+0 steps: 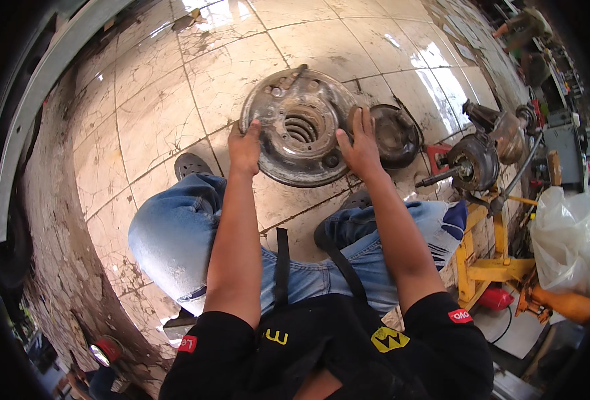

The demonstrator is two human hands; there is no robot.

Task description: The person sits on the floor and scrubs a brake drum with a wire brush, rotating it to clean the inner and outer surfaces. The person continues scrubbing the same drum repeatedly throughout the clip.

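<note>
A round, greasy grey metal brake backing plate (pixel 275 153) is between my two hands, its face turned up towards me. Through the big hole at its centre shows a coil spring (pixel 300 128). My left hand (pixel 245 150) grips the plate's left rim, thumb on the face and the other fingers mostly hidden. At the right rim, my right hand (pixel 362 143) holds on with the thumb on the face and the fingers along the edge. A smaller dark round drum-like part (pixel 395 137) lies just beyond my right hand.
Cracked, stained tiles (pixel 155 120) make up the floor. To the right, an axle assembly with a hub (pixel 475 163) rests by a yellow metal stand (pixel 478 260). Beside it hang a clear plastic bag (pixel 565 233) and an orange tool (pixel 562 303). A curved metal beam (pixel 25 120) borders the left.
</note>
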